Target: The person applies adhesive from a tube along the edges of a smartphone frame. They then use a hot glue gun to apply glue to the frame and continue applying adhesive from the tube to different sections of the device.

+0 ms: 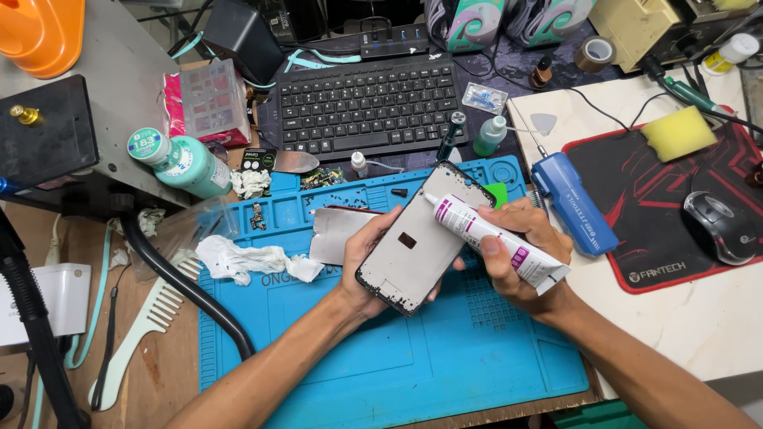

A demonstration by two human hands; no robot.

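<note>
Phone frame (415, 242), a dark rectangular shell with its inner face up and a small dark square near the middle, sits tilted in the left hand (367, 262), raised just above a blue repair mat (445, 357). That hand is curled around the frame's left edge and underside, thumb on the near rim, fingers hidden behind it. The right hand (520, 254) is closed around a white glue tube (489, 237) with purple bands, gripped near its flat crimped end; the tube's thin nozzle lies across the frame and points at its upper right corner, touching or very nearly touching the rim, though which cannot be told. No bead of glue can be made out on the frame. Judging by this, adhesive is being laid along the frame's edge, and the step seems to be near its start; the next move would call for a steady, light squeeze while the nozzle tracks the narrow rim and the left hand turns the frame. Behind the frame lies a grey sheet (338, 232) on the mat, with a crumpled white tissue (242, 260) to its left. A blue electric screwdriver (574, 202) rests just right of the hands, a black keyboard (366, 103) stands at the back of the surface, and a computer mouse (719, 226) sits on a red-edged pad well to the right.
</note>
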